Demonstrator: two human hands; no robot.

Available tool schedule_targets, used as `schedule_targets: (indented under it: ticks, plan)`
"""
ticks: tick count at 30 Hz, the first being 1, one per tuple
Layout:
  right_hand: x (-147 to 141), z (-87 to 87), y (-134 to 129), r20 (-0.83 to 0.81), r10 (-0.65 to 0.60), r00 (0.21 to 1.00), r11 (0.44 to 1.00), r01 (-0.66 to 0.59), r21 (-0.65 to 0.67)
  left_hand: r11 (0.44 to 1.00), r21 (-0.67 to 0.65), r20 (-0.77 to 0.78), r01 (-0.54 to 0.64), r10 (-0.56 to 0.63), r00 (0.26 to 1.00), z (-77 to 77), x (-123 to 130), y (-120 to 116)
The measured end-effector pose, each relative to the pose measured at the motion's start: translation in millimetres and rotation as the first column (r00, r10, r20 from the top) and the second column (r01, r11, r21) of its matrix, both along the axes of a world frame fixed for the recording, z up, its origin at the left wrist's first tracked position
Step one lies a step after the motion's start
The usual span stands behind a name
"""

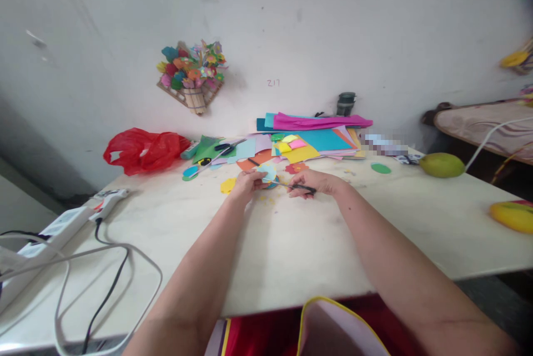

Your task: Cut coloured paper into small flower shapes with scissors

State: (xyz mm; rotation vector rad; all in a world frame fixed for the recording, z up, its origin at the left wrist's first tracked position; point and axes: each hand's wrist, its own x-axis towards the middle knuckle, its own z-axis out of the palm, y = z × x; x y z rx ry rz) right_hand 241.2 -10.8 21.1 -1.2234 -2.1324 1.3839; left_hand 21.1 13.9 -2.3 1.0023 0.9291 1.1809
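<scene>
My left hand (247, 185) pinches a light blue paper piece (267, 171) with a rounded edge, held just above the table. Wrapped round the handles of black-handled scissors (306, 188) is my right hand (311, 182). The blades point left and reach the paper's lower edge. A darker blue paper piece (273, 182) shows partly below the light blue one. Close to my left hand lies a yellow paper shape (227, 185). Red paper flower shapes (296, 168) rest behind the scissors. Tiny yellow scraps (266, 199) are scattered below the hands.
Coloured paper sheets (325, 145) are stacked by the wall. A second pair of scissors (225, 148) lies near a red plastic bag (144, 150). At left are a power strip (54, 239) and loose cables. A green mango (442, 165) and a green paper oval (381, 168) sit at right.
</scene>
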Motion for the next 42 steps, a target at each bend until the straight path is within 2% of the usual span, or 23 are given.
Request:
schedule_targets:
  ticks: [23, 42]
  plan:
    - [-0.7, -3.2, 4.8, -0.009, -0.003, 1.0, 0.999, 0.004, 0.046, 0.999, -0.007, 0.039, -0.031, 0.031, 0.999, 1.7, 0.9, -0.7]
    - [-4.4, -5.8, 3.9, -0.018, -0.019, 1.0, 0.999, 0.019, 0.033, 1.0, -0.004, 0.035, 0.011, -0.011, 0.999, 1.8, -1.6, -0.3]
